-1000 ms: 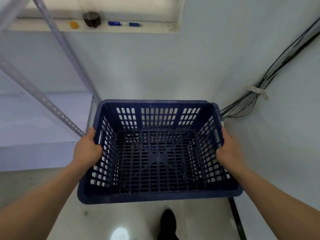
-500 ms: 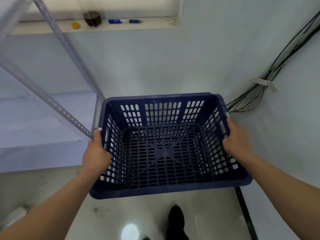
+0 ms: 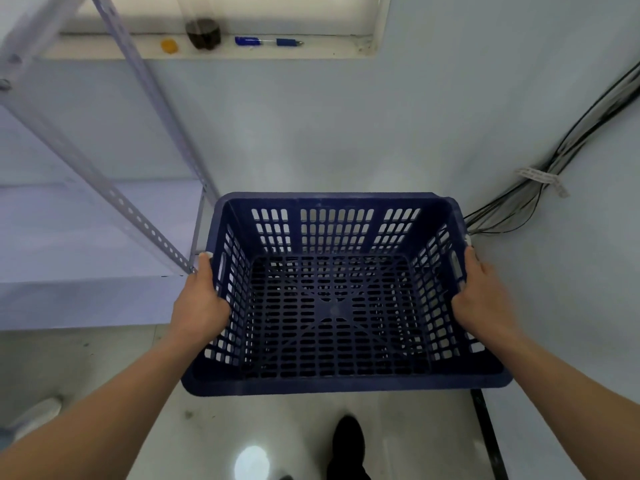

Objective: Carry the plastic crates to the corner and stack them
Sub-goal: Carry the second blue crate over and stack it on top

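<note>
**Q:** What stands at the left?

**A:** A grey perforated metal rack upright (image 3: 138,216) that slants down toward the crate's left far corner. A pale shelf board (image 3: 86,237) lies behind it.

**Q:** State of the left hand?

**A:** The left hand (image 3: 201,299) is closed round the left rim of the crate, just beside the handle slot. It grips firmly and holds nothing else.

**Q:** Location of the crate?

**A:** The dark blue plastic crate (image 3: 346,386) is held between both hands, open side up and empty. It sits in front of the wall, between the rack and the cables. A black shoe (image 3: 348,441) shows on the glossy floor (image 3: 104,358) below its near rim.

**Q:** State of the right hand?

**A:** The right hand (image 3: 485,299) is curled round the right rim beside the handle slot there, gripping the crate only.

**Q:** What is at the right?

**A:** A bundle of black cables (image 3: 519,202) runs down the right wall, with a white tag on it.

**Q:** Above?

**A:** On a sill, left to right, are an orange cap (image 3: 169,46), a dark container (image 3: 203,32) and a blue pen (image 3: 266,41).
</note>
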